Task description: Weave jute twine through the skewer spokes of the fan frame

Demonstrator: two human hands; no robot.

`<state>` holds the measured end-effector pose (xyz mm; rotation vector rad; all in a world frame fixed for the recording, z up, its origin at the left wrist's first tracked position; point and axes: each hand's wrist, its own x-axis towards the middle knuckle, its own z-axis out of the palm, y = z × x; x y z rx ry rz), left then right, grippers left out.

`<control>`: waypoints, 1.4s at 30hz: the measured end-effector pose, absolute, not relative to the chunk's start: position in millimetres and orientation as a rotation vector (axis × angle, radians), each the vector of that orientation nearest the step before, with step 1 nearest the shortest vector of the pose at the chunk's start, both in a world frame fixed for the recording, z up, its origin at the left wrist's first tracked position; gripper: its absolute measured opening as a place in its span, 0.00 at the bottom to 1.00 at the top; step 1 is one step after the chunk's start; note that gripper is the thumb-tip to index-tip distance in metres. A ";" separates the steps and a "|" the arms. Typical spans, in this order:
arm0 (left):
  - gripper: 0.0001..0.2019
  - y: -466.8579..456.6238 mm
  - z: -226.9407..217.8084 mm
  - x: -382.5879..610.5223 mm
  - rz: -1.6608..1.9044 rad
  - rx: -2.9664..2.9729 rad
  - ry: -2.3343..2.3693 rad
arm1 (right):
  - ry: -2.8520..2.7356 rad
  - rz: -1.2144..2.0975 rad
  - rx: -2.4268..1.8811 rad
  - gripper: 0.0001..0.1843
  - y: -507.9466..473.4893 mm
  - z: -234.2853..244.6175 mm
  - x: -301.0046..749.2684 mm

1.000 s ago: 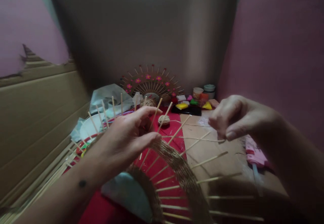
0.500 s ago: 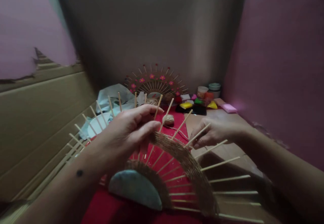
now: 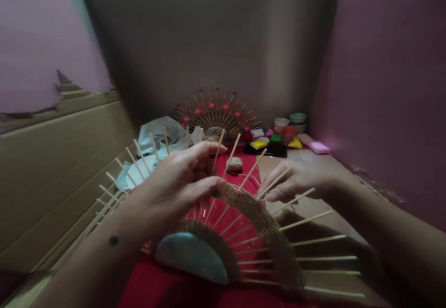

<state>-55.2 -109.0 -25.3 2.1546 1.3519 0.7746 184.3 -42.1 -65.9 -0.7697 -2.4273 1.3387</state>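
Observation:
A half-round fan frame of thin wooden sticks stands before me, with a woven twine band (image 3: 266, 222) running across the sticks. At its base is a pale blue-green half disc (image 3: 191, 256), edged by a narrower woven band. My left hand (image 3: 190, 175) grips the top of the outer band, thumb on the near side, fingers behind among the sticks. My right hand (image 3: 289, 185) is closed in a pinch at the band's outer edge beside a stick, on what looks like the twine. A ball of twine (image 3: 234, 164) lies behind the frame, its strand trailing toward my right hand.
A second fan with pink flowers (image 3: 211, 106) stands against the back wall. Coloured packets (image 3: 258, 145), a cup (image 3: 280, 125) and a lidded jar (image 3: 297, 123) sit at back right. Plastic wrap (image 3: 162, 131) and a white plate (image 3: 141, 168) lie left, beside a cardboard wall (image 3: 62, 159).
The view has shifted slightly. My right hand has turned a little at the band's edge, its thumb now clearer. My left hand keeps its grip on the frame.

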 end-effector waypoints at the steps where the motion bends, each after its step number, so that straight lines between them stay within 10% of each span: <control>1: 0.19 -108.5 -25.7 -55.5 0.770 2.172 1.361 | -2.413 1.341 -0.808 0.15 -42.9 -66.6 183.8; 24: 0.17 -110.0 -25.1 -48.8 0.858 2.186 1.379 | -2.078 1.634 -0.728 0.18 -54.1 -76.4 168.4; 36: 0.07 -134.8 16.1 -71.0 1.668 1.819 1.459 | -2.097 1.574 -0.864 0.17 -49.8 -80.5 168.8; 42: 0.09 -132.2 -1.5 -57.5 1.391 2.059 1.327 | -2.165 1.532 -0.897 0.17 -55.7 -72.5 166.6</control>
